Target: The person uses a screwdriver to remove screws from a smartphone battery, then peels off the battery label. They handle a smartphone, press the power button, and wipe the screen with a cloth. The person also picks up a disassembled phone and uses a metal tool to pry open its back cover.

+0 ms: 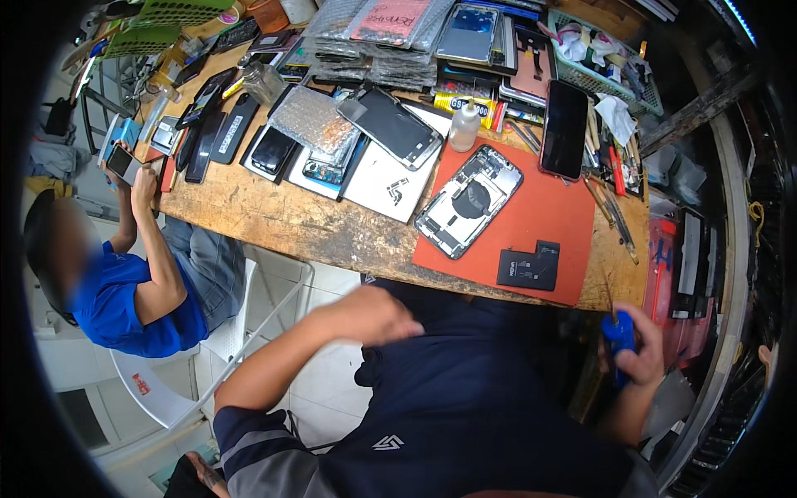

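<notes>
While the uncovered phone (pixel 470 202) lies on the red mat (pixel 552 203) with its inner parts facing up, the right hand (pixel 639 349) has its grip wrapped round a blue-handled tool (pixel 618 336), off the mat's near right corner, the thin shaft pointing upward. The left hand (pixel 374 315) is blurred, off the mat's near left corner; whether its grip holds anything I cannot tell. A black battery (pixel 528 267) lies on the mat's near part, apart from the phone. I judge the step in hand to be readying the tool for work inside the phone, since neither hand touches it. Such work would call for bringing the shaft over the mat, lowering the tip onto a chosen point, and steadying the phone's frame with the left hand, clear of the battery
</notes>
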A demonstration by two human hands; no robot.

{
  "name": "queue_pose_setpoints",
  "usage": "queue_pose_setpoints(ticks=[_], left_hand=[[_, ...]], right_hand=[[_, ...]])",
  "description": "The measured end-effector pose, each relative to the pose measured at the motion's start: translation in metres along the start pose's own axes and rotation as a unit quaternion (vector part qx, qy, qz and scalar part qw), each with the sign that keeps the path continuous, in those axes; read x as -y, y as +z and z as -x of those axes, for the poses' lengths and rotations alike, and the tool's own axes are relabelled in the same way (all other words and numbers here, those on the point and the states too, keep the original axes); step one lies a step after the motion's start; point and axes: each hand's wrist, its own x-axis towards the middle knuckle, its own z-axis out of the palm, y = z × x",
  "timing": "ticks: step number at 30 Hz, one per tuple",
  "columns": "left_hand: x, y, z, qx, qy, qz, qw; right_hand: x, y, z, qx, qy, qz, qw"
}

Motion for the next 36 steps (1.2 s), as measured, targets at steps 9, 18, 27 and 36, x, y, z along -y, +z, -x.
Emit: queue_pose_setpoints(ticks=[9,18,27,36], left_hand=[[0.278,0.028,0.079,-0.372,-0.503,-0.079,0.776],[-0.048,0.022,-0.063,-0.029,0.107,0.138,0.984],[-0.1,-0.036,-0.102,-0.336,0.021,-0.107,0.936],[-0.093,-0.065,-0.106,-0.237,0.101,-0.048,0.965]], right_hand=[[-0.005,0.021,-0.024,-0.154,0.004,-0.066,0.986],[0.001,0.03,-0.032,-0.137,0.018,-0.056,0.989],[0.007,-0.026,-0.118,-0.308,-0.197,0.103,0.925],[0.029,-0.095,-0.272,-0.491,-0.241,0.376,0.748]])
